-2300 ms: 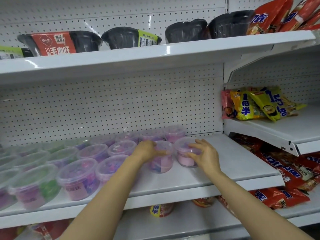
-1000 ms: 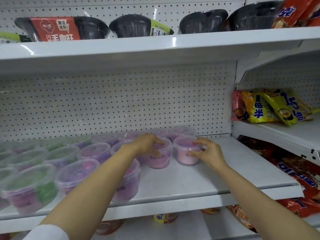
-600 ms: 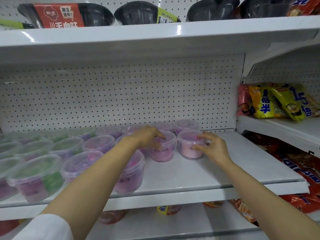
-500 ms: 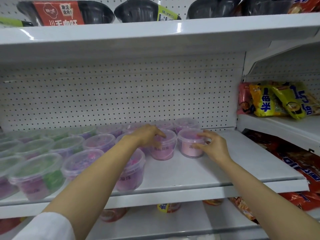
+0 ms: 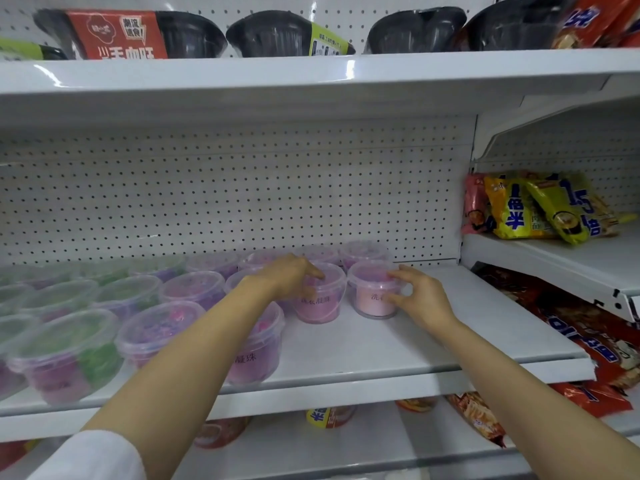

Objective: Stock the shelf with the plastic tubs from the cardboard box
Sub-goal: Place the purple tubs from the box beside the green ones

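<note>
Our left hand [image 5: 289,275] cups the darker pink tub [image 5: 318,294] while our right hand [image 5: 417,297] pinches the paler tub [image 5: 372,289] (both upright, side by side) on the shelf [image 5: 433,341].

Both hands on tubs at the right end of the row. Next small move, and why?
Probably let go and draw both hands back. The left hand and right hand each grip a pink tub already standing upright on the shelf, level with the row.
</note>
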A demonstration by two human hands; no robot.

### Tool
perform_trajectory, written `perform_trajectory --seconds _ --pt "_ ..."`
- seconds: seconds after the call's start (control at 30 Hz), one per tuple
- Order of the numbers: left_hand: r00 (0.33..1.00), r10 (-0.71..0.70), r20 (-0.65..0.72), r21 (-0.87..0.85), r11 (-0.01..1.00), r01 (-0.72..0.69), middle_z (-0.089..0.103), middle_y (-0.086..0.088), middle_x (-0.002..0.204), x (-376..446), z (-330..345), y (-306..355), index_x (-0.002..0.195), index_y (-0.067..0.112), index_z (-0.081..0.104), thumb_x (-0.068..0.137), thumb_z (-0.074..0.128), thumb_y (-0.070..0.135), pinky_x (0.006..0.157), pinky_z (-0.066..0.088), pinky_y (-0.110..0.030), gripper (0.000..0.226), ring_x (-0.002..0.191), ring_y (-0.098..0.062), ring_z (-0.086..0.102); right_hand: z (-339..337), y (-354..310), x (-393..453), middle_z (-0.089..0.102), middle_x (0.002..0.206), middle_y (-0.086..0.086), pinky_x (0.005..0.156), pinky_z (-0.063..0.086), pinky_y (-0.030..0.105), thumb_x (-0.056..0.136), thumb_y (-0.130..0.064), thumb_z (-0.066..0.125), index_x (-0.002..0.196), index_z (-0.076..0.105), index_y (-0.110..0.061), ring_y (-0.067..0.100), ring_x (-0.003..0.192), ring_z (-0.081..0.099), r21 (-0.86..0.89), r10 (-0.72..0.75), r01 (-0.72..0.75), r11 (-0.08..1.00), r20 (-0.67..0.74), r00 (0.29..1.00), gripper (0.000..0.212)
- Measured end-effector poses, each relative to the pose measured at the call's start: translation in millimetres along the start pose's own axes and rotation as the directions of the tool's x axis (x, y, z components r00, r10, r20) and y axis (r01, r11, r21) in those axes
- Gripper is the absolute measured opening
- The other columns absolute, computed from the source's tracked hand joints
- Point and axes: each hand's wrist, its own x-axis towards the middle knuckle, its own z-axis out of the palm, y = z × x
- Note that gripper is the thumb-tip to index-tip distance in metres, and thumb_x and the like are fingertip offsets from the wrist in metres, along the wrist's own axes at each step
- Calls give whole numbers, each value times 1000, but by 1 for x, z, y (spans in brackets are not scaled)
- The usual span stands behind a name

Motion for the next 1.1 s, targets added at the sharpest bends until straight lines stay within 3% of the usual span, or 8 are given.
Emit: perform_trajectory --seconds 0.27,0.53,0.83,1.1 --pt "1000 -24 9 11 1000 24 47 5 146 -9 4 6 141 29 48 86 62 36 108 38 -36 57 132 -19 46 -9 -14 -10 48 145 3 103 37 28 81 -21 75 133 56 -18 21 130 48 -197 -20 32 980 60 998 56" --pt "996 -32 -85 -122 992 22 45 6 147 -28 -11 6 146 27 37 65 77 53 106 39 -31 94 132 -16 45 -46 -46 -25 57 134 -1 95 41 28 70 -33 83 137 49 -21 18 122 51 -243 -103 125 962 100 990 76" --pt "995 34 -98 1 999 -34 29 4 155 -68 -14 30 151 29 26 60 77 65 114 26 -31 110 141 -18 28 -74 -54 -56 45 145 -7 103 37 25 67 -49 81 145 35 -28 11 131 42 -299 -181 215 930 138 974 93" --pt "997 66 -48 72 995 -63 33 3 153 -88 -26 58 150 25 27 60 78 63 113 32 -40 110 138 -22 33 -89 -53 -83 36 151 -10 107 32 22 67 -56 77 149 26 -29 8 136 36 -308 -161 199 930 143 977 100"
